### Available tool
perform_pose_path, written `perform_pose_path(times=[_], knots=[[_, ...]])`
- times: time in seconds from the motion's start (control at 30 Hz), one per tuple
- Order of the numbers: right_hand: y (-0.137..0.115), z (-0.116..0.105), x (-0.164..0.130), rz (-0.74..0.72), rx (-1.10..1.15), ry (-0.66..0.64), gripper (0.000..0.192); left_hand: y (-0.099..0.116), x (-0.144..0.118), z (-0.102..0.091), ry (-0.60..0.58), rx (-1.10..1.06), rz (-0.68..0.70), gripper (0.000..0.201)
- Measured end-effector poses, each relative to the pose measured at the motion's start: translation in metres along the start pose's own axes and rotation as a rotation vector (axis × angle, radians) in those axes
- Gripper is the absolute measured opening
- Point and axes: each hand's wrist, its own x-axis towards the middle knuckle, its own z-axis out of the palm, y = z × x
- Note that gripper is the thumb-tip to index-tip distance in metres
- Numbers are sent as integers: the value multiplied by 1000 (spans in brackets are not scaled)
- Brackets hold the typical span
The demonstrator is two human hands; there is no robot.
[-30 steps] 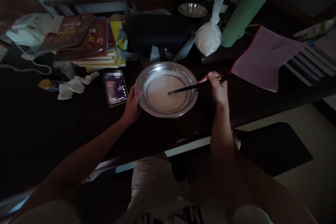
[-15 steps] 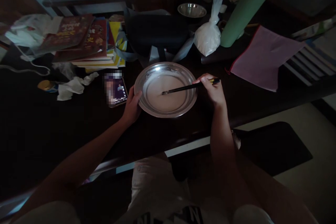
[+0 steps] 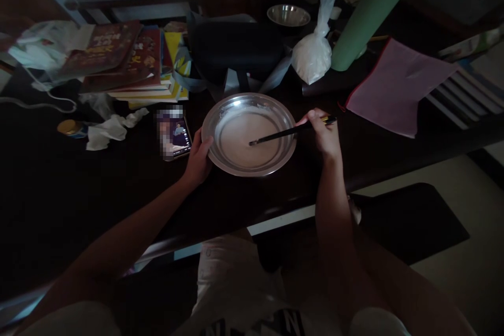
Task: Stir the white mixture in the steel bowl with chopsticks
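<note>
In a dim room, a person sits at a dark table. From where I stand, the right hand pinches black chopsticks, whose tips dip into pale, cloudy liquid inside a wide stainless-steel bowl. The bowl sits near the middle of the table. The left hand grips its left rim, thumb on top.

Over the last half second, the tips have swung slightly right and nearer, while the bowl has stayed put. I take this as stirring under way, with the left hand steadying. A lit smartphone lies just left; a knotted plastic bag of white powder sits farther off, to the right.
</note>
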Motion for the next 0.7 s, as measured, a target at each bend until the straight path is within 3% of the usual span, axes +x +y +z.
perform_pose_path(times=[0.1, 0.27, 0.4, 0.57, 0.7], knots=[[-2, 1, 0, -14, -18, -83, 54, -1, 0, 0, -2, -20, -5, 53], [-3, 1, 0, -10, -46, 24, 56, -1, 0, -1, -11, -28, 2, 53], [-2, 1, 0, -17, -20, -83, 54, 0, 0, 0, -1, -48, 3, 50], [-3, 1, 0, -21, -16, 18, 51, 1, -1, 0, -2, -20, 12, 50], [-4, 1, -1, -13, -22, -61, 52, 1, 0, -1, -14, -4, 14, 51]])
